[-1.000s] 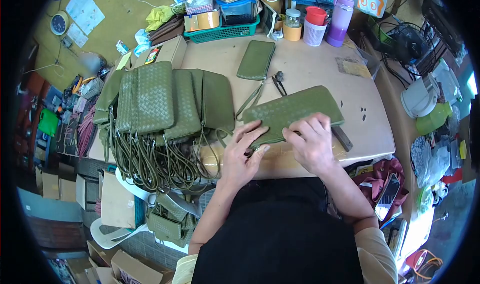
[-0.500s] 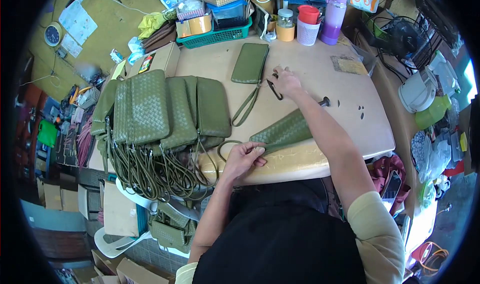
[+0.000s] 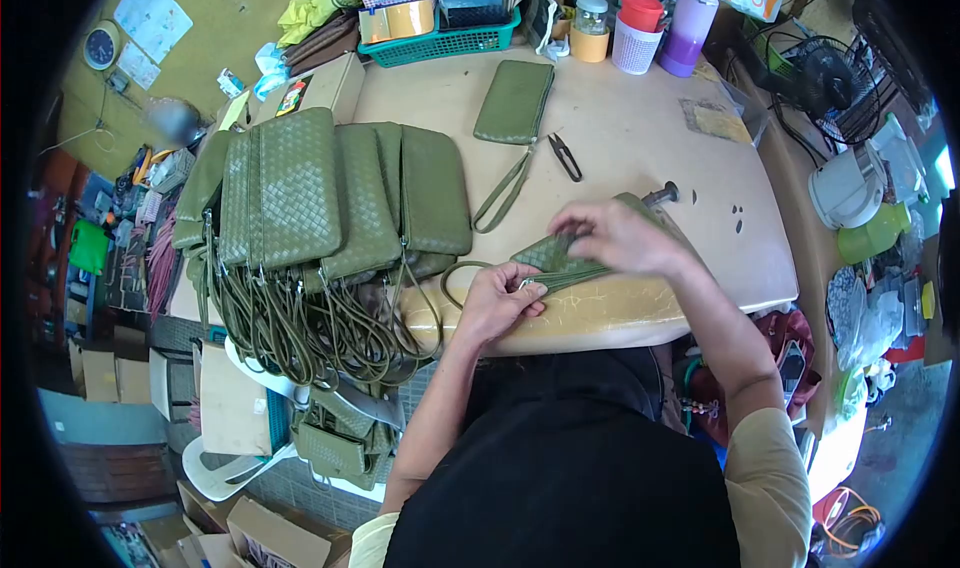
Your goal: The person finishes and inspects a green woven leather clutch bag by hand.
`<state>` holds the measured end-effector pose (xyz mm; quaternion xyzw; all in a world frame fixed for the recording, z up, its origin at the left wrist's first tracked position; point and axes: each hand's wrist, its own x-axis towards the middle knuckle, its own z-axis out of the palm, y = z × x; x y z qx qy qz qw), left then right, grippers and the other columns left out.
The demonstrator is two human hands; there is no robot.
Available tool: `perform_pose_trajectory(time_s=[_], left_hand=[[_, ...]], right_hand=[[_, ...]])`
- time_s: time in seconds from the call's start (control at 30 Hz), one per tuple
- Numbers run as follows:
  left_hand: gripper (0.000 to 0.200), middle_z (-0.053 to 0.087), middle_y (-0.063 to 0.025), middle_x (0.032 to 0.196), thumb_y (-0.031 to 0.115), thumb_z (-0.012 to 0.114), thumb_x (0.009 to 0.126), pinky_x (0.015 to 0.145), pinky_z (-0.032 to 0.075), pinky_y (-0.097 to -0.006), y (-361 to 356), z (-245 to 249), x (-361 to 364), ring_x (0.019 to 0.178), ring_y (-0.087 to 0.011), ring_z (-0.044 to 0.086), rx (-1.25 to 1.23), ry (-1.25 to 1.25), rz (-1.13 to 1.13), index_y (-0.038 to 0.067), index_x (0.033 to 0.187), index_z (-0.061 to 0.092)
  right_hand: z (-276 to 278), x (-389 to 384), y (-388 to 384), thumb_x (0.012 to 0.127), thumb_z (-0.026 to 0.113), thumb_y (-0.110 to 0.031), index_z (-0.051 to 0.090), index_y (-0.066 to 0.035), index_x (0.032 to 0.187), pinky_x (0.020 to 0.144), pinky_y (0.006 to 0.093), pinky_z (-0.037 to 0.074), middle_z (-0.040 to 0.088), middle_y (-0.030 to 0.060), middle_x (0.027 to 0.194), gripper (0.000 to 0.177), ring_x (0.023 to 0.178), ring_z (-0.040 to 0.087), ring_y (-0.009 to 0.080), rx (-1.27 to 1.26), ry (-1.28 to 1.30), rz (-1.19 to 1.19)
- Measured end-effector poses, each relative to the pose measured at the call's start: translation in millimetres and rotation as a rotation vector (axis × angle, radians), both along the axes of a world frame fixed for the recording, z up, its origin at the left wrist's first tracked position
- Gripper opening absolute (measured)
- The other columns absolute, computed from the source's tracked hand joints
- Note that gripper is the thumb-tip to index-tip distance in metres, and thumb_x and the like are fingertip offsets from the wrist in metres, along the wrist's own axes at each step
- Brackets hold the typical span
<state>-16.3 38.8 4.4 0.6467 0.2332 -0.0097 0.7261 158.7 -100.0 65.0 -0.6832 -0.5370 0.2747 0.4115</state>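
My left hand (image 3: pixel 497 303) pinches the zipper end of a green woven wristlet pouch (image 3: pixel 545 255) at the table's front edge, with its cord strap looping out to the left. Above that pouch hovers my right hand (image 3: pixel 615 238), fingers curved and apart, nothing seen between them; it hides part of the pouch. Black thread snips (image 3: pixel 565 158) lie on the table beyond. Beside them rests a flat green pouch (image 3: pixel 514 102) with its wrist strap toward me.
To the left, several green woven pouches (image 3: pixel 285 193) are piled, their straps hanging over the edge. A dark knob-ended object (image 3: pixel 662 194) lies right of my work. At the back stand a green basket (image 3: pixel 445 45), a jar (image 3: pixel 590 28), a cup (image 3: pixel 635 43) and a purple bottle (image 3: pixel 690 28).
My right hand has let go of the thread snips, leaving them on the table, and come back toward me over the pouch. My left hand still grips the pouch's end.
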Motion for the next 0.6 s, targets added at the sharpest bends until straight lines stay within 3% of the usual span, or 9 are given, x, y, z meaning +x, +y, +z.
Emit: perform_pose_trajectory(time_s=[0.07,0.13,0.23,0.37,0.5,0.6], left_hand=[[0.022,0.065,-0.0051,0.08,0.001,0.064,0.087,0.058,0.052,-0.0206,-0.6,2.3,0.3,0.064,-0.0085,0.063,-0.007,-0.021,0.007,-0.008,0.106,0.06],[0.021,0.064,-0.0052,0.079,0.001,0.065,0.087,0.057,0.051,-0.0205,-1.6,2.5,-0.6,0.064,-0.0084,0.062,0.001,-0.025,0.015,-0.008,0.106,0.06],[0.021,0.064,-0.0049,0.078,0.001,0.065,0.086,0.057,0.051,-0.0203,0.6,0.2,-0.2,0.065,-0.0082,0.062,0.047,-0.031,-0.016,-0.007,0.105,0.061],[0.02,0.064,-0.0039,0.075,0.003,0.067,0.086,0.058,0.051,-0.0207,-3.7,0.5,-1.4,0.064,-0.0081,0.061,0.102,-0.026,-0.029,-0.006,0.104,0.062],[0.021,0.065,-0.0044,0.075,0.003,0.069,0.084,0.06,0.051,-0.022,-3.8,4.8,-5.0,0.063,-0.0085,0.061,0.031,-0.021,-0.007,-0.005,0.103,0.062],[0.024,0.065,-0.006,0.078,0.002,0.069,0.083,0.061,0.051,-0.0229,-3.9,-1.4,-4.9,0.064,-0.009,0.061,0.096,-0.044,-0.043,-0.005,0.104,0.06]], right_hand=[[-15.2,-23.4,0.4,0.077,0.063,0.002,0.061,0.0,0.105,0.082,0.0341,0.049,0.063,0.008,0.094,0.029,0.094,0.062,0.0202,-0.031,0.092,0.015],[-29.0,-39.1,4.3,0.074,0.065,0.006,0.061,0.002,0.096,0.078,0.0365,0.049,0.062,0.0125,0.091,0.023,0.089,0.062,0.029,0.138,-0.159,0.072],[-28.3,-35.2,-2.5,0.072,0.065,0.004,0.06,0.001,0.085,0.081,0.0408,0.047,0.059,0.0167,0.089,0.015,0.091,0.058,0.0367,0.051,-0.204,0.039],[-15.4,-24.1,-20.9,0.071,0.064,0.005,0.058,0.002,0.083,0.081,0.0401,0.046,0.059,0.0168,0.089,0.014,0.09,0.058,0.0362,-0.126,-0.218,0.018],[-31.8,-34.5,-28.4,0.071,0.064,0.006,0.059,0.002,0.083,0.08,0.0406,0.047,0.059,0.0166,0.088,0.013,0.09,0.059,0.0359,-0.057,-0.276,-0.001],[-33.4,-32.7,-33.9,0.071,0.064,0.006,0.06,0.002,0.083,0.079,0.041,0.048,0.059,0.0164,0.088,0.013,0.089,0.059,0.0356,-0.018,-0.165,-0.1]])
